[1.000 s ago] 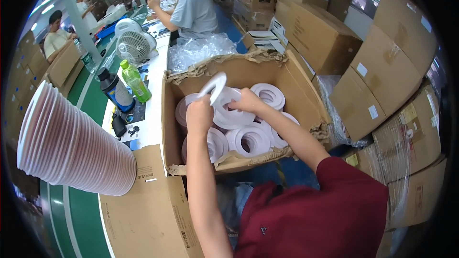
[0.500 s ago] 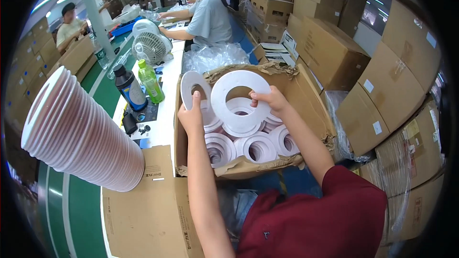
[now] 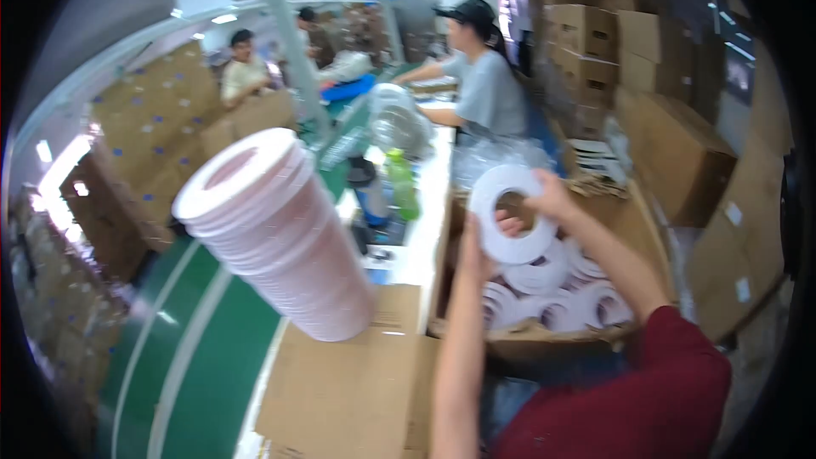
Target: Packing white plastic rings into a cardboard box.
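Note:
A white flat ring [image 3: 515,249] with a large round hole is held up over an open carton [image 3: 544,342]. My right hand [image 3: 551,197] grips its upper right edge, fingers closed. My left hand [image 3: 476,248] is closed at its lower left side. Fingertips show through the hole; blur hides whether a second ring lies behind. Inside the carton sit several stacks of similar rings [image 3: 534,279], pale pink along their sides. To the left of my hands, a tall leaning stack of rings [image 3: 293,242] rises from a flat cardboard sheet [image 3: 340,391].
A dark bottle [image 3: 367,191], a green bottle [image 3: 401,185] and a fan [image 3: 399,123] stand on the white table beyond the stack. A co-worker [image 3: 489,89] sits farther along it. Clear plastic bags [image 3: 501,160] lie behind the carton. Large boxes [image 3: 680,153] line the right side.
My view has swung left, so the scene sits farther right. The two rings, held apart before, have come together between my hands, and one now shows in front.

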Motion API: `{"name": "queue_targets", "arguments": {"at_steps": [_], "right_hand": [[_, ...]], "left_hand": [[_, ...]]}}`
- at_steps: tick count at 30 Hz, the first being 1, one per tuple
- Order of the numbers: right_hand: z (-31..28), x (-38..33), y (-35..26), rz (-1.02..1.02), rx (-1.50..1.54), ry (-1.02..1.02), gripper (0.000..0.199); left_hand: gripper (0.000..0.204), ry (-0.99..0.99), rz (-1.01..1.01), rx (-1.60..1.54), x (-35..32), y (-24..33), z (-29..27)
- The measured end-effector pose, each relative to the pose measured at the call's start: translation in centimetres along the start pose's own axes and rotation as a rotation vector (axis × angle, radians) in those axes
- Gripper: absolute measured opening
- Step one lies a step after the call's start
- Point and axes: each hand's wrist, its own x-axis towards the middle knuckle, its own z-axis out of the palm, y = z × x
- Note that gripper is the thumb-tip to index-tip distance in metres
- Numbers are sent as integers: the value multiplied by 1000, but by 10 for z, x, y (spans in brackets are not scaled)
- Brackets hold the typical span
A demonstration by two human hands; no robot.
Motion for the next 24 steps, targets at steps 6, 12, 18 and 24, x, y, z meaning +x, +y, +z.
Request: {"name": "queue_targets", "arguments": {"at_steps": [6, 12, 18, 24], "right_hand": [[2, 141, -190, -55, 240, -144, 38], [142, 200, -403, 19, 153, -734, 36], [224, 193, -446, -33, -103, -830, 35], [236, 176, -457, -116, -373, -773, 36]], "left_hand": [[73, 181, 160, 26, -3, 8, 6], [59, 79, 157, 129, 0, 11, -24], [49, 123, 89, 209, 9, -11, -6], [42, 43, 215, 533, -3, -8, -2]]}}
